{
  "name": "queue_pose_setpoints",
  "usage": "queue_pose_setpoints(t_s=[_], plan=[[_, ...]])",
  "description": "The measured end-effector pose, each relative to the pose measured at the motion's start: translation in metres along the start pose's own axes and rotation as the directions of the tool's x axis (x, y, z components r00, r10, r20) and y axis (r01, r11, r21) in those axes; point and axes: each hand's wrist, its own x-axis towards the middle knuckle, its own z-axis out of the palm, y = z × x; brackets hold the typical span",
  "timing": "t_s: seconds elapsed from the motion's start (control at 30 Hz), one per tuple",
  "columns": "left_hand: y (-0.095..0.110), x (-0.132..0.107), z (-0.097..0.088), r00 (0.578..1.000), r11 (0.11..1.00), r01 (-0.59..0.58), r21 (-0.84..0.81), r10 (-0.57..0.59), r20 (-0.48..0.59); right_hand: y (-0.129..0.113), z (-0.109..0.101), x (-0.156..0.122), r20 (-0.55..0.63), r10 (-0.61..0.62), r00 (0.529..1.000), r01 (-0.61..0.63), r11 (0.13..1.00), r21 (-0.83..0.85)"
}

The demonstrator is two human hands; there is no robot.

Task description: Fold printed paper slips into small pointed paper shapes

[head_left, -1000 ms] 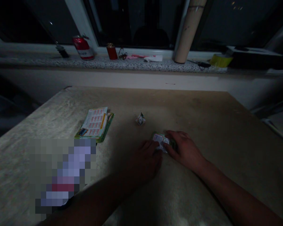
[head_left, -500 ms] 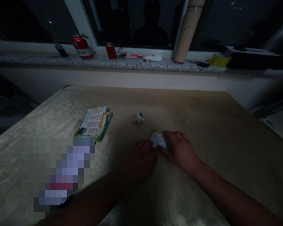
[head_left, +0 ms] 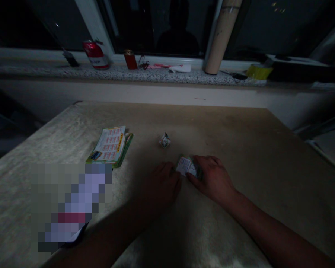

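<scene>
A small folded piece of printed paper (head_left: 185, 166), white with green edges, lies on the table in front of me. My right hand (head_left: 212, 175) grips its right side, thumb at the near edge and fingers over the far edge. At the paper's left edge rests my left hand (head_left: 162, 182), in deep shadow, its fingers stretched out low on the table and its thumb close to the near left corner. Whether that thumb touches the paper is hard to see. Just beyond stands a small pointed folded-paper piece (head_left: 165, 140).
To the left lies a stack of printed calendar sheets (head_left: 108, 145), with a blurred-out object (head_left: 80, 201) nearer me. The granite windowsill (head_left: 123, 74) holds a red can (head_left: 96, 56), a red jar (head_left: 131, 60), a cardboard tube (head_left: 222, 37) and a yellow item (head_left: 258, 72).
My left hand has slid slightly left and back, uncovering more of the paper's left side. The right hand stays in nearly the same place on the paper.
</scene>
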Motion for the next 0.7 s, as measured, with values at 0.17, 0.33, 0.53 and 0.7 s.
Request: queue_pose_setpoints(t_s=[0.17,0.33,0.53,0.7], plan=[[-0.003,0.000,-0.003,0.999,0.999,0.016,0.040,-0.015,-0.032,0.001,-0.001,0.000,0.001,-0.012,1.000,0.012,1.000,0.010],[-0.007,0.000,-0.003,0.999,0.998,0.025,0.051,-0.023,-0.044,0.001,0.000,0.000,-0.017,-0.005,1.000,0.005,0.999,0.032],[-0.005,-0.002,0.004,0.994,0.999,0.001,0.048,0.004,-0.111,0.000,0.000,0.000,-0.015,-0.004,1.000,0.005,1.000,0.017],[0.003,-0.003,0.006,0.981,0.988,-0.157,-0.014,0.154,-0.118,0.001,0.000,0.001,0.009,0.011,1.000,-0.011,1.000,0.017]])
